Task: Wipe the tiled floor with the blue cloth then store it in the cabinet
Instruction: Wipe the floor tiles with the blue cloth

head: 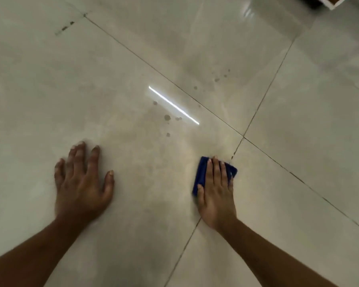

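A folded blue cloth (pixel 201 172) lies flat on the glossy beige tiled floor (pixel 133 59), just left of a crossing of grout lines. My right hand (pixel 216 191) presses down on it with straight fingers, covering most of it; blue shows at its left side and beyond the fingertips. My left hand (pixel 81 183) rests flat on the bare tile to the left, fingers spread, holding nothing. Several small dark spots (pixel 167 117) mark the tile ahead of both hands.
Dark grout lines (pixel 263 96) cross the floor diagonally. More dark marks (pixel 65 28) sit on a grout line at the far left. A white-edged corner of some furniture (pixel 330 2) shows at the top right. A bright strip of reflected light (pixel 173 105) lies on the tile.
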